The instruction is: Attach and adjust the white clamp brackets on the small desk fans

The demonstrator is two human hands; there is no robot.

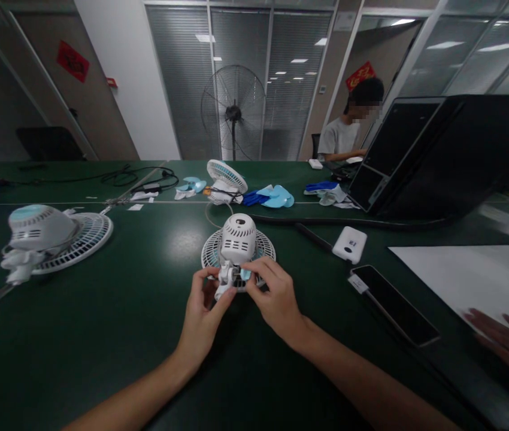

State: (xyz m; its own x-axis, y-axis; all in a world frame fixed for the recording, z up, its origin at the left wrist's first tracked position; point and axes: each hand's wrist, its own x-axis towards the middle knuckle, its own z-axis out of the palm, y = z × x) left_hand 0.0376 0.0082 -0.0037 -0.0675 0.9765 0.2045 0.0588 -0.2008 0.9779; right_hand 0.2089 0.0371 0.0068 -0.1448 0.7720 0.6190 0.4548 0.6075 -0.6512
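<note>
Green tabletop (147,335), small white fan (239,230) lying face-down, two hands at its neck

On the left of this dark green surface we have a second fan (41,227), well apart from the action. Moving right, our left hand (198,317) has thumb and fingers closed narrowly around the white joint (226,276), just below the motor housing (239,245). That's where we'd want it: rigid plastic, probably smooth and a bit slippery, with most of the weight likely up in the motor. Beneath sits the round grille (210,251), stiff but thin-ribbed; we'd avoid pressing there. Right beside the joint, our right hand (276,296) has a narrow fingertip pinch on a light-blue piece (245,275), surely light, best taken by its edges. Further right we see a white device (350,244), a phone (393,305), and another person's hand (506,344) at the white sheet (465,275).
</note>
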